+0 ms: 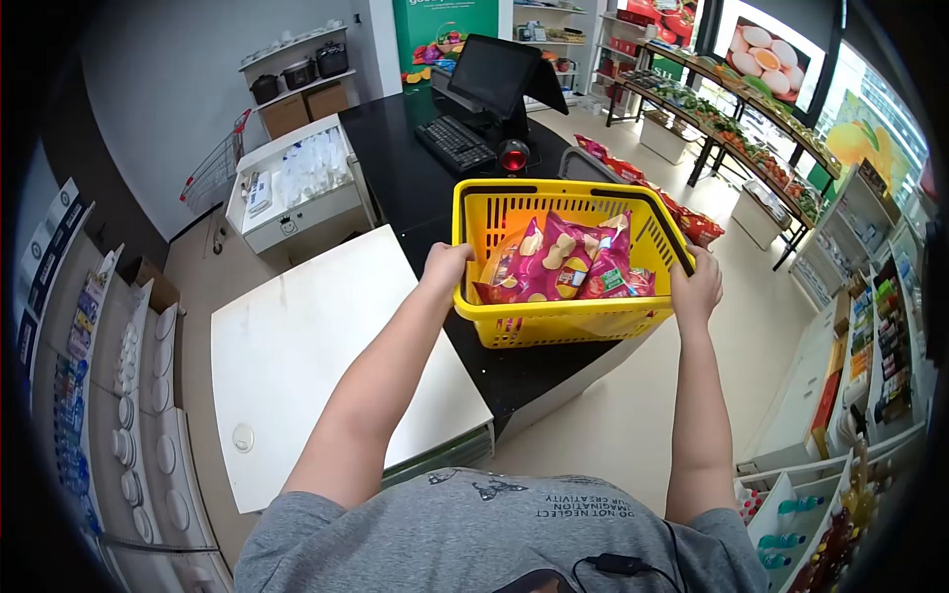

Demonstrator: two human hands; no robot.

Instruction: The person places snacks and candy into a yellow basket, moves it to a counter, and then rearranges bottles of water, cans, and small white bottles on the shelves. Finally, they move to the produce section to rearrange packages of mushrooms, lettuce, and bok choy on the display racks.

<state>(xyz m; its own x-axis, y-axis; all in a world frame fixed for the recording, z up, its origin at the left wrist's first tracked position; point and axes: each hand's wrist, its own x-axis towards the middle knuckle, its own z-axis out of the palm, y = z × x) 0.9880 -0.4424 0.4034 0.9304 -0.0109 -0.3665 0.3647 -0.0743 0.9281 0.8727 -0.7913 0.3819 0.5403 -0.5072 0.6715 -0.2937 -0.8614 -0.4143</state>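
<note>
A yellow plastic shopping basket (573, 326) is in front of me, over the black counter (390, 148). Several magenta snack bags (568, 257) lie inside it, along with an orange one at the left. My left hand (448, 267) is closed around the basket's left rim. On the right side, my right hand (698, 284) grips the opposite rim, close to the black handle (664, 219), which is folded down. The fingertips of both hands are partly hidden by the basket.
A monitor (497, 77), a keyboard (455, 144) and a scanner with a red light (513, 155) stand on the counter beyond the basket. A white tabletop (326, 346) adjoins at left. Red snack bags (697, 225) sit behind the basket. Stocked shelves (870, 346) line both sides.
</note>
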